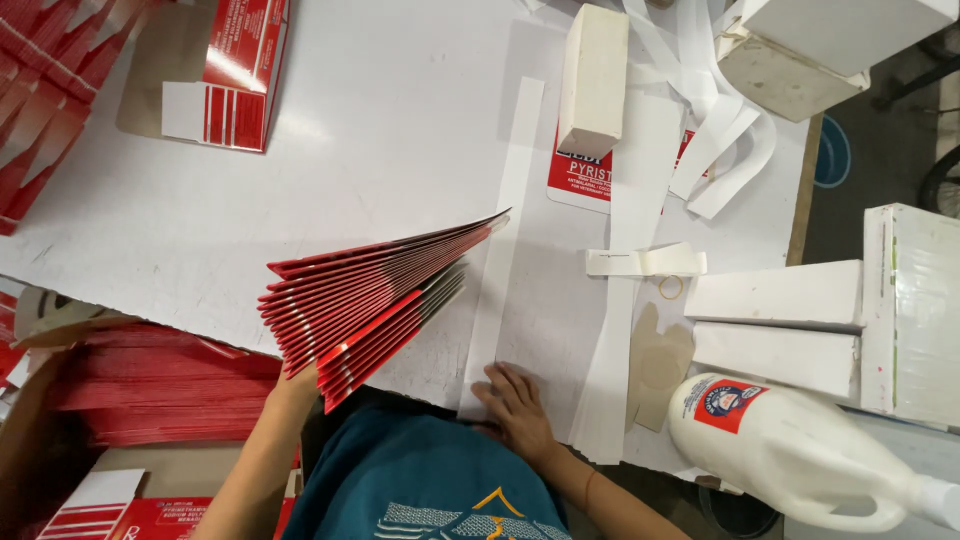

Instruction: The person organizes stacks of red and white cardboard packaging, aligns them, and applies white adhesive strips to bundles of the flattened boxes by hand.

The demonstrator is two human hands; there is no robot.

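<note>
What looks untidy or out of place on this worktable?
White paper strips lie tangled at the table's far right corner. The white glue jug lies on its side at the near edge. A lone rubber band sits loose mid-table.

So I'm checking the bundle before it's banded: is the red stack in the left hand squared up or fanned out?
Fanned out. The red stack is pinched at one end by the left hand, and its free edges spread apart above the table.

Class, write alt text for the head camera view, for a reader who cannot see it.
Seen from above, a person's left hand holds a fanned stack of flat red cartons over a white table, while the right hand presses flat on a long white paper strip. A white glue jug lies at the lower right.
</note>
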